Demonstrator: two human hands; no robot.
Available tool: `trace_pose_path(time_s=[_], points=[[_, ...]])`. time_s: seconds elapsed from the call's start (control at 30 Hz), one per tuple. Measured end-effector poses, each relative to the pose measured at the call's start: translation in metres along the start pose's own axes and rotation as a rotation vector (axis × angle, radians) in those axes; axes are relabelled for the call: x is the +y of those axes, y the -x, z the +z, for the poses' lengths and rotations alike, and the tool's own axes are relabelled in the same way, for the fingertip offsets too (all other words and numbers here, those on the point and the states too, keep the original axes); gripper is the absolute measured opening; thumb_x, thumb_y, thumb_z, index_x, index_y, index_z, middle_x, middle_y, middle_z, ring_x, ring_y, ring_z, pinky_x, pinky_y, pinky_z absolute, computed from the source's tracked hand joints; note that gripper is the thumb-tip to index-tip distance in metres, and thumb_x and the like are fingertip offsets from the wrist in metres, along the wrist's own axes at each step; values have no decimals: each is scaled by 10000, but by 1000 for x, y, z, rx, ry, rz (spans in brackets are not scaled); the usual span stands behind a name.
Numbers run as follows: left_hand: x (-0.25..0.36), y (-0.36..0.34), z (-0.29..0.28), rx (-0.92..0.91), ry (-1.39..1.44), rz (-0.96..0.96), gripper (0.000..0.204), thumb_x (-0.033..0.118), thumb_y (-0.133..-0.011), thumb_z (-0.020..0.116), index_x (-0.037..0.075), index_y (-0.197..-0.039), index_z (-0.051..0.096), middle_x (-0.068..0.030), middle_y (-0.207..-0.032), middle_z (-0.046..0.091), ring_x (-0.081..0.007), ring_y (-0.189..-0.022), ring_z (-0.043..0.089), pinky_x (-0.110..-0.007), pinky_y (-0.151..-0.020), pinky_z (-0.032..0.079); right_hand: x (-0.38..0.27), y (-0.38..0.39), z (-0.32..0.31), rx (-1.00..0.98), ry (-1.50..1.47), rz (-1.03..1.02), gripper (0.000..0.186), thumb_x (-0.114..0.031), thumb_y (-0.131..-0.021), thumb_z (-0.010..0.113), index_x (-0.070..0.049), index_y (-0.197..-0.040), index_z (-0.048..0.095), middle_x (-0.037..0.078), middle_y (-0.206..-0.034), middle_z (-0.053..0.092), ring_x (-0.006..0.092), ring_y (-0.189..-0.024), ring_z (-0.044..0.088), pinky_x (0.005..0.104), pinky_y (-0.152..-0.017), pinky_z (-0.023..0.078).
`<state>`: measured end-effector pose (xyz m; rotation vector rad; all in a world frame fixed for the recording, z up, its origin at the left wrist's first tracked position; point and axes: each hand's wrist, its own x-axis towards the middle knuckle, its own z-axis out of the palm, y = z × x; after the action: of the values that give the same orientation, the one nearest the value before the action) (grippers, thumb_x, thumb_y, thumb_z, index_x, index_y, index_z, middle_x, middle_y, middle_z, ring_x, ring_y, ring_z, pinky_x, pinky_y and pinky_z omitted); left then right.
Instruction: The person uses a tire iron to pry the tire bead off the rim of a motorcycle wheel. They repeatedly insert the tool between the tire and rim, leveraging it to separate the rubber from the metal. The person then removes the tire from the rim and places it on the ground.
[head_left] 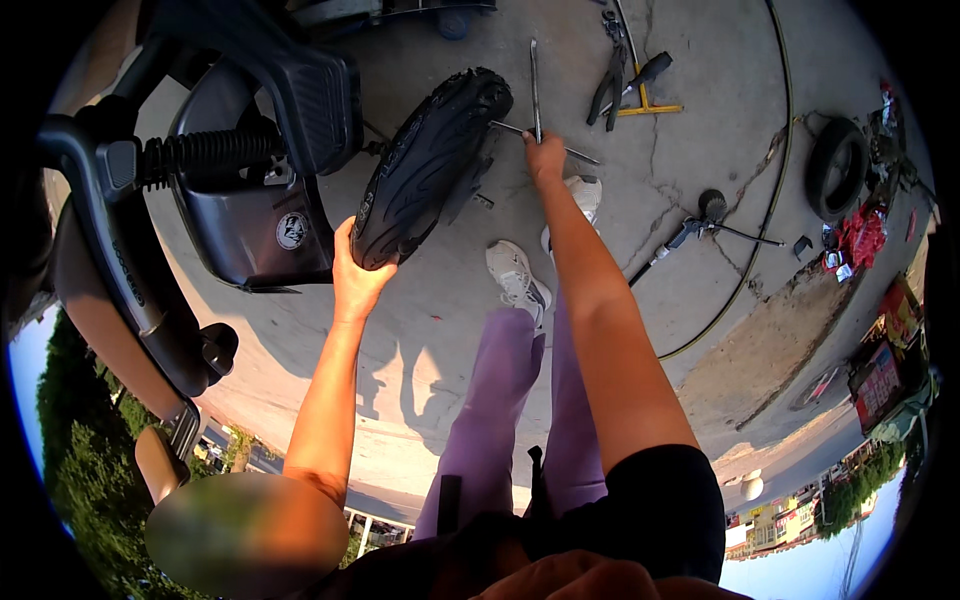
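My left hand (359,265) grips the lower end of a black tire (428,160) with a wavy tread, still at the wheel end of a dark scooter (240,215). My right hand (546,157) is closed on steel levers (535,85), one pointing away from me, another lying crosswise with its tip at the tire's right side. Whether the fingers hold both bars or only one is hard to tell. My shoes (515,275) stand on the concrete just right of the tire.
Pliers (610,90), a screwdriver (652,70), a yellow T-handled tool (650,108) and an inflator gun with gauge (700,220) lie rightward. A hose (777,170) runs past them toward a loose tire (835,170) and red litter (862,240). A blurred oval hides the lower left.
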<state>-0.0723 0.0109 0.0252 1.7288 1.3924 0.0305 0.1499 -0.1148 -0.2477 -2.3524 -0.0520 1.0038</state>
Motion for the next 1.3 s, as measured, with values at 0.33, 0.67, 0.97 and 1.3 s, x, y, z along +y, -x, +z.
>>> trace_pose_path(time_s=[0.33,0.67,0.97,1.3], points=[[72,-27,2,-168,-389,-65,786,449,-631,736,27,-1239,473,-228,-1060,629,-355,-1008,625,-389,-880,469,-3,-3,-4,-32,236,-35,323,-315,-845,647,-7,-933,682,252,-949,653,422,-945,615,472,-830,480],[34,-31,-10,-145,-232,59,1006,533,-566,805,146,-1398,394,-144,-1235,557,-324,-1097,586,-411,-887,484,2,-30,12,-148,223,-41,403,-327,-847,621,52,-979,657,290,-975,640,438,-1000,598,457,-863,474],[36,-43,-13,-194,-189,150,848,393,-574,834,3,-1254,510,-181,-1237,540,-323,-1131,556,-397,-951,448,26,-27,-2,-241,32,26,371,-329,-899,582,29,-992,621,207,-836,626,321,-784,591,400,-673,454],[111,-83,7,-197,-509,48,922,312,-546,855,-88,-1250,414,-290,-1151,568,-368,-1080,583,-394,-926,464,-22,207,-135,-503,-386,58,419,-385,-995,424,-2,-892,557,66,-665,519,166,-631,496,332,-612,421]])
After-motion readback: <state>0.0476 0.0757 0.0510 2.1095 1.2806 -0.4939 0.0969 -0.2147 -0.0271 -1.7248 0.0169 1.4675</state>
